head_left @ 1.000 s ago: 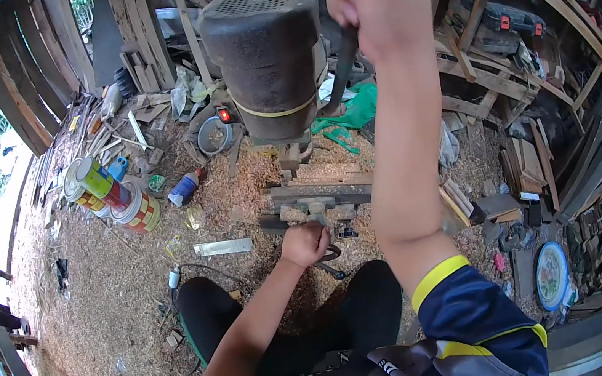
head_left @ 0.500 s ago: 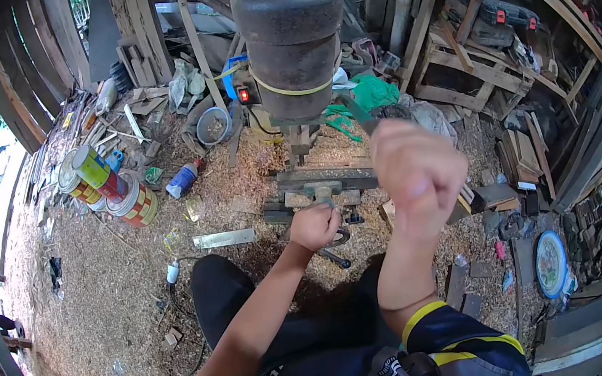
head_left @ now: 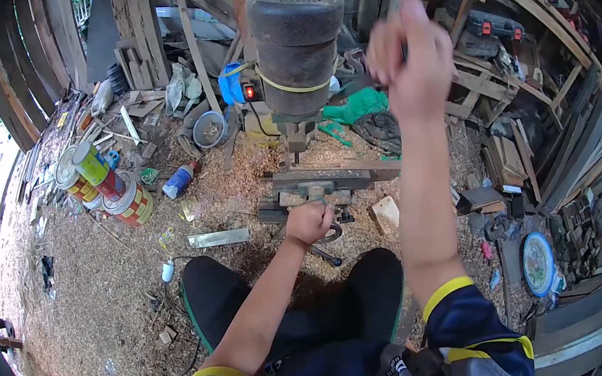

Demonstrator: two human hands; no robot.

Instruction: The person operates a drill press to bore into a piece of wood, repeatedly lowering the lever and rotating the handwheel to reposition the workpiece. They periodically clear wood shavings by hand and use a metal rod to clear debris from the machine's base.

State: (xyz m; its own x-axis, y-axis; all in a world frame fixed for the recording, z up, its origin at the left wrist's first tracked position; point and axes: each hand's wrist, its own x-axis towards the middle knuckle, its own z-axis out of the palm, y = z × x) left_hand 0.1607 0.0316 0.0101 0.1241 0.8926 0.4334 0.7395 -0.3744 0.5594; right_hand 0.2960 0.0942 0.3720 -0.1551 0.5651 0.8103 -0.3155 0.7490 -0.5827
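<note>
Closed fingers of my left hand (head_left: 310, 222) wrap round something I cannot make out at the front of the metal vise (head_left: 314, 191), above a dark handwheel (head_left: 332, 231). My right hand (head_left: 414, 60) is raised at the upper right, its fingers curled; a dark, blurred thing shows beside them, too unclear to name. Between and behind the hands stands the drill press's dark motor housing (head_left: 296, 46), with a lit red switch (head_left: 250, 92) at its left side. Wooden pieces lie on the vise.
Paint cans (head_left: 127, 201) and a blue bottle (head_left: 179, 182) stand or lie at left. A metal strip (head_left: 219, 239) lies on shavings near my knee. A wood block (head_left: 386, 215) is right of the vise. Stacked timber (head_left: 516, 158) and a round blue-rimmed plate (head_left: 539, 264) are at right.
My right hand has moved up and slightly right, away from the vise. My left hand stays at the vise. The view has shifted a little, and the wood block now shows more fully.
</note>
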